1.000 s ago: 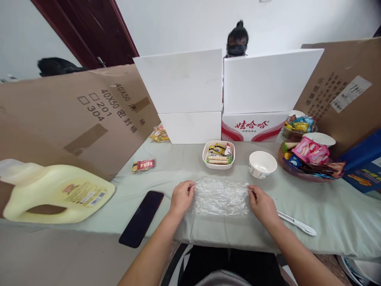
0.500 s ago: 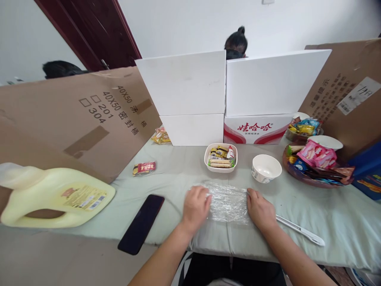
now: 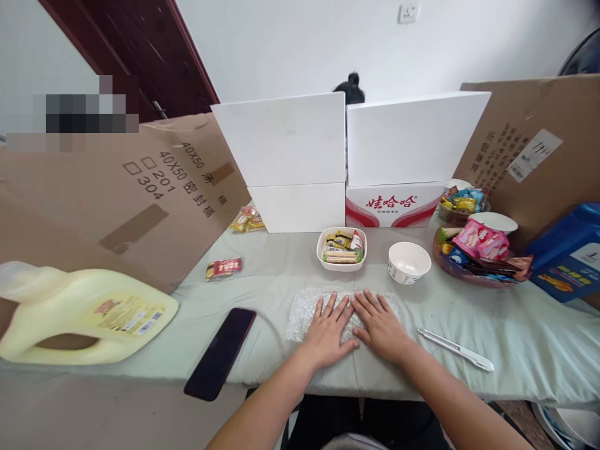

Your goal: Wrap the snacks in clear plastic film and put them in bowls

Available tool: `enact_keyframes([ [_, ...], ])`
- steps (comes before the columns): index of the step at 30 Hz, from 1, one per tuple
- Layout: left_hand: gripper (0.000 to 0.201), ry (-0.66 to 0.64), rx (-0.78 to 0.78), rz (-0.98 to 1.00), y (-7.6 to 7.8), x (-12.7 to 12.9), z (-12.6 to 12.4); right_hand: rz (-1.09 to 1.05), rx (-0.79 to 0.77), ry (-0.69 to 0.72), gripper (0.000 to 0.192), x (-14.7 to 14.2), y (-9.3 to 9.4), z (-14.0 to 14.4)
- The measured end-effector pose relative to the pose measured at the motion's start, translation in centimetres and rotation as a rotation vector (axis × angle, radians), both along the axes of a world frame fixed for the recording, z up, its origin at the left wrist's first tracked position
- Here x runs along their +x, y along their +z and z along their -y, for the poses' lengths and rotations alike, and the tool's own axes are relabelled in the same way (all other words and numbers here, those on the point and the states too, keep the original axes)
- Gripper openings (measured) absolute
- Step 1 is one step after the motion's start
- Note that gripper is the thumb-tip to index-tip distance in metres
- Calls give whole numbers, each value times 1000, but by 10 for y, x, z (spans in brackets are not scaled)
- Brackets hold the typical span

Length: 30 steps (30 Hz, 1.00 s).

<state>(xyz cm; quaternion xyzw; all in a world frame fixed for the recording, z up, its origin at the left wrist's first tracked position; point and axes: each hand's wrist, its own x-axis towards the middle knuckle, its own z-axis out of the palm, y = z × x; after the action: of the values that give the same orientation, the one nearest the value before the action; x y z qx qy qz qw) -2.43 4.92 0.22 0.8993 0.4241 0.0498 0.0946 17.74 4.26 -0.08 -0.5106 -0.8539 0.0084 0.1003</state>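
a phone lies near a yellow jug.

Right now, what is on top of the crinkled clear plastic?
The bare left hand and bare right hand lie palms-down on the clear plastic; whatever they cover cannot be seen.

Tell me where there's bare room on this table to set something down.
Free: the green cloth between the red packet and white tray, and front right, past the white tool. Crowded: right rear, where the snack bowl and blue container stand close, and front middle, where left hand and right hand lie flat on clear plastic.
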Motion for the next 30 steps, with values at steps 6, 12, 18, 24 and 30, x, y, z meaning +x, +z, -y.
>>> enact_keyframes([
  [6, 83, 288, 49, -106, -1, -57, -6, 18, -54, -138, 69, 29, -12, 11],
  [12, 61, 112, 211, 36, 17, -113, 15, -102, 85, 16, 51, 67, -1, 54],
  [18, 29, -113, 267, 174, 15, -128, 23, -173, 126, 61, 21, 62, -2, 68],
  [24, 21, -30, 184, 342, 16, -134, 22, -233, 146, 131, 19, 56, 15, 64],
  [30, 17, 205, -74, 447, 32, -122, 25, -406, -189, -19, 21, 66, 24, 75],
])
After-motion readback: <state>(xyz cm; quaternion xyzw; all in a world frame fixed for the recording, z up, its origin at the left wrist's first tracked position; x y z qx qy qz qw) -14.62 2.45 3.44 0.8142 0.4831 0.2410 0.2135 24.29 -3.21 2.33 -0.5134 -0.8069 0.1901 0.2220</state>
